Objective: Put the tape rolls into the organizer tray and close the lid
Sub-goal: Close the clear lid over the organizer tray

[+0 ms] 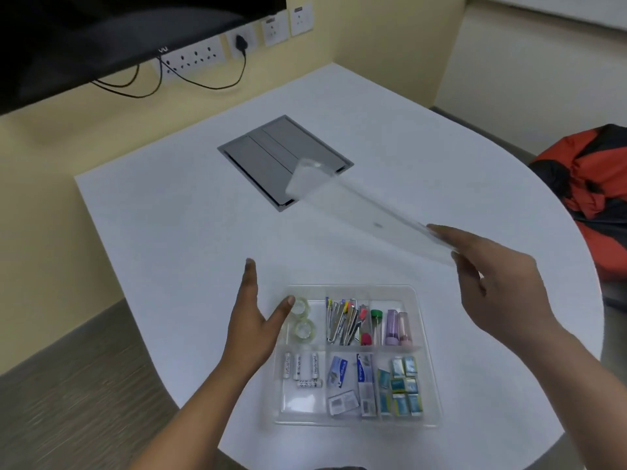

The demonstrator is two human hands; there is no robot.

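Note:
A clear organizer tray (428, 361) lies on the white table near me, uncovered. Two clear tape rolls (303, 319) rest in its far-left compartment. My left hand (252, 320) is open beside the tray's left edge, thumb tip by the upper roll. My right hand (492, 279) grips one end of the transparent lid (356, 201), held tilted in the air above the table, beyond and to the right of the tray.
Other compartments hold batteries (302, 368), pens and clips (346, 320), small tubes (393, 325) and small packets (400, 388). A grey cable hatch (271, 154) is set in the table (169, 232). An orange-black bag (590, 178) sits at right.

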